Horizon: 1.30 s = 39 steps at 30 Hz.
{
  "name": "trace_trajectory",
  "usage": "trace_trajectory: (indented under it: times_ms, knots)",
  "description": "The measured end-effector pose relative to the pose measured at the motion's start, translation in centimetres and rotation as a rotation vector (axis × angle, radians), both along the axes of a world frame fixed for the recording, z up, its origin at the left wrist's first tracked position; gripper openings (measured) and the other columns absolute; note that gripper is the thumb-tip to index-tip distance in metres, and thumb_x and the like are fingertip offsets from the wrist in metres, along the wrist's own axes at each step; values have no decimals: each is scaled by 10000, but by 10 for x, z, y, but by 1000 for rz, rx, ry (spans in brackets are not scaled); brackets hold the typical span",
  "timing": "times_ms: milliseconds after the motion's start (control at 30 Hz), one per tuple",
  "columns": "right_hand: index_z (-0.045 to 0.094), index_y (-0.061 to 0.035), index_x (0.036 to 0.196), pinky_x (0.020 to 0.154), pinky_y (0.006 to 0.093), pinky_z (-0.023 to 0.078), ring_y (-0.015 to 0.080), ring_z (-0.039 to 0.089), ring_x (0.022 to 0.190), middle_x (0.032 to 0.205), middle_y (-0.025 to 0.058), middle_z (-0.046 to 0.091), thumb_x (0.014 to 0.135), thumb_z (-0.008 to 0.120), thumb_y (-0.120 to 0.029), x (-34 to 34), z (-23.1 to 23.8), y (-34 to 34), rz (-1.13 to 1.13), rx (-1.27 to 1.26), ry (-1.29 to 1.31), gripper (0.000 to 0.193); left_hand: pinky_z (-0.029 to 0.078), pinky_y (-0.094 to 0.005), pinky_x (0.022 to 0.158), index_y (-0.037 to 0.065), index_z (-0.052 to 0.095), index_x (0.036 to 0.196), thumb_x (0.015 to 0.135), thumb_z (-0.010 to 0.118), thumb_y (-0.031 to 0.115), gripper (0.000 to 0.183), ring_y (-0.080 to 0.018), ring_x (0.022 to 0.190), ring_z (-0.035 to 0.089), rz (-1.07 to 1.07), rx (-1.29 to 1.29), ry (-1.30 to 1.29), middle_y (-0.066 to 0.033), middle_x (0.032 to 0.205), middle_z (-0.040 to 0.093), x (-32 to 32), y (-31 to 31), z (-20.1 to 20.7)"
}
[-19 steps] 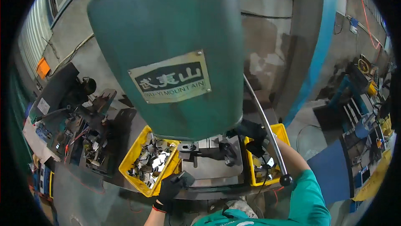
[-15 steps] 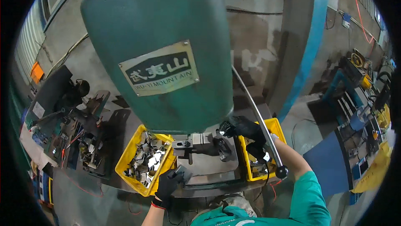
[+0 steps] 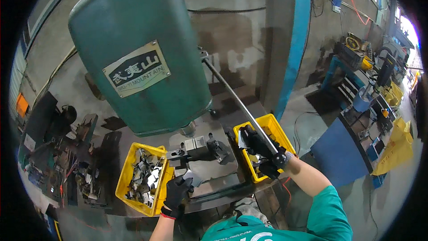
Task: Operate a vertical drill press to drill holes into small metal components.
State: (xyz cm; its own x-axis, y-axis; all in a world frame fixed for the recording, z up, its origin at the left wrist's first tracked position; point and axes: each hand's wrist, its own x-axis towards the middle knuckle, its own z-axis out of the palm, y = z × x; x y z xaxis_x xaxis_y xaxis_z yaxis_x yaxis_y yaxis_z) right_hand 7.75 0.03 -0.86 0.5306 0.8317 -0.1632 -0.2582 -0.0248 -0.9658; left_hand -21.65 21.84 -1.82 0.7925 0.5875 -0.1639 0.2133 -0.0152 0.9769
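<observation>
Now the left hand [image 3: 177, 192] has fingers gripping a metal plate [image 3: 195, 178], the right hand [image 3: 255, 144] a bright piece [image 3: 242, 139]; best keep clear of the lever [image 3: 244, 109].

Desk [image 3: 252, 108]: greyish top. Directly on it: yellow left bin [image 3: 126, 172], yellow right bin [image 3: 284, 131], machine base [image 3: 217, 185] between the 2.

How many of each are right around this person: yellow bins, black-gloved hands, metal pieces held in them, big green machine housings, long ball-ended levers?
Yellow bins: 2
Black-gloved hands: 2
Held metal pieces: 2
Green machine housing: 1
Long ball-ended lever: 1
Total: 8
</observation>
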Motion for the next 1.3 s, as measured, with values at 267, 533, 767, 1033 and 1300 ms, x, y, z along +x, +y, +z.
trace_trajectory:
  times_ms: [267, 533, 767, 1033, 1300]
  knots:
    - [561, -103, 1117, 613, 192, 461, 63, 564, 772, 939, -6, 606, 848, 578, -273, -40, 8, -46, -90, 383, 532, 320, 433, -249, 531, -39, 646, 872, 810, 600, 120, 177, -117, 564, 577, 98, -106, -18, -62, 688, 640, 7, -9, 15]
    - [555, -93, 1100, 583, 217, 470, 94, 564, 746, 920, 25, 593, 860, 543, -254, -29, -35, -48, -161, 254, 241, 289, 437, -261, 544, -35, 649, 837, 852, 543, 194, 253, -122, 551, 581, 46, 27, 2, -71, 669, 643, 19, -9, 22]
    - [497, -59, 1149, 626, 253, 523, 139, 602, 807, 983, 71, 597, 900, 472, -248, -28, -23, -60, -174, 122, 201, 313, 429, -265, 509, -29, 647, 805, 841, 588, 199, 238, -102, 549, 571, 29, 140, -17, -67, 648, 634, 32, 0, 13]
    - [489, -15, 1156, 710, 313, 514, 172, 602, 816, 974, 109, 608, 940, 407, -276, -14, -3, -83, -282, 129, 350, 349, 442, -361, 510, 51, 615, 713, 800, 619, 212, 183, -276, 542, 576, 128, 527, -117, -150, 611, 584, 50, -8, 13]
    - [588, -3, 1049, 625, 237, 483, 142, 612, 717, 854, 95, 647, 876, 535, -245, -21, 71, -101, -391, -61, -155, 302, 404, -396, 472, 136, 616, 855, 791, 615, 198, 89, -279, 534, 548, 124, 1141, -130, -80, 656, 578, 60, 1, -14]
